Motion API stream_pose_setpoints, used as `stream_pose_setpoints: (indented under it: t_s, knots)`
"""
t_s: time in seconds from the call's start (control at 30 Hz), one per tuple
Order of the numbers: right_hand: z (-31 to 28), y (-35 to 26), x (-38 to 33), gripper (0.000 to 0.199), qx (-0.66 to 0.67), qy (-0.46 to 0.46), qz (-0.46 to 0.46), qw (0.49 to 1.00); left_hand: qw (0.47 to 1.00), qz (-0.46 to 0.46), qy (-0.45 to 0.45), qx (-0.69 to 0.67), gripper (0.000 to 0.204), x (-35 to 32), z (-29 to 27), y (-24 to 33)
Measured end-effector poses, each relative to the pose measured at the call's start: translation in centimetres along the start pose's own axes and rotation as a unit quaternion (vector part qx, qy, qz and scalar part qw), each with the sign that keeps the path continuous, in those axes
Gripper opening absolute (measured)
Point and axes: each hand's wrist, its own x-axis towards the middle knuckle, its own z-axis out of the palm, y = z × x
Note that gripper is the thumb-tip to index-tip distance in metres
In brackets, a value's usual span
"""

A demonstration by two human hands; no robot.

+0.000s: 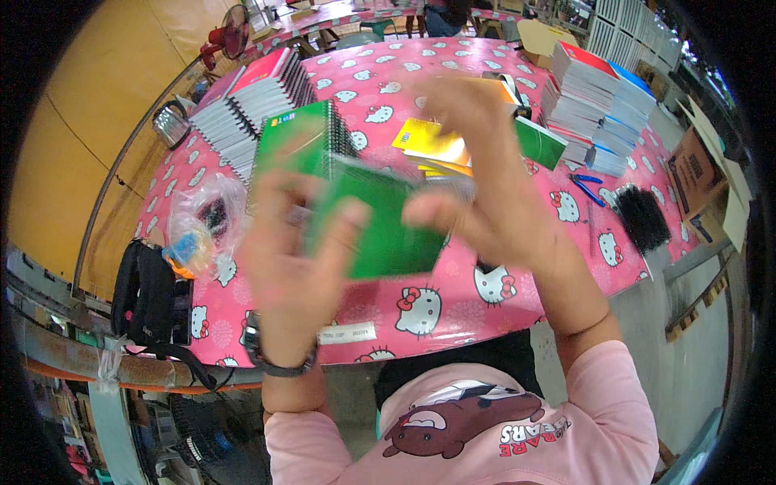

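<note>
Two hands — yours — are raised above a pink table covered in a cartoon-cat print cloth point(453, 311), and both grip one green-covered spiral-bound notebook point(380, 226) held in the air between them. Your left hand point(295, 259) has its fingers spread and curled around the notebook's left edge, with the thumb lying across the green cover. Your right hand point(485, 194) pinches the notebook's right edge, thumb in front; its other fingers are blurred by motion, so you cannot tell exactly how they close. A dark wristwatch point(271, 356) sits on your left wrist.

Just behind the held notebook, a second green spiral notebook point(295, 137) lies on the cloth. To its left is a fanned stack of spiral notebooks with a red cover on top point(242, 109). Behind your right hand are yellow-covered notebooks point(432, 145) and another green notebook point(540, 141). Farther right stand tall stacks of notebooks with red and blue covers point(602, 101). A black bundle of spiral binding wire point(643, 217) lies near the table's right edge, with blue-handled pliers point(588, 187) just beside it. At the left edge — a crumpled clear plastic bag point(202, 222) and a black bag point(145, 299).
</note>
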Motion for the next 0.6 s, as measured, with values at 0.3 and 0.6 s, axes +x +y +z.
stream_pose_setpoints:
  t_s: [0.3,0.6]
  knots:
    - [10.2,11.2,2.4,0.044,0.219,0.003,0.196,0.956,0.949,-0.126,0.069,0.281,0.031,2.4,-4.9,-7.2]
    - [16.3,10.4,3.5,0.029,0.398,0.109,0.263,0.872,0.978,-0.054,0.186,-0.079,0.039,2.1,-1.1,-9.9]
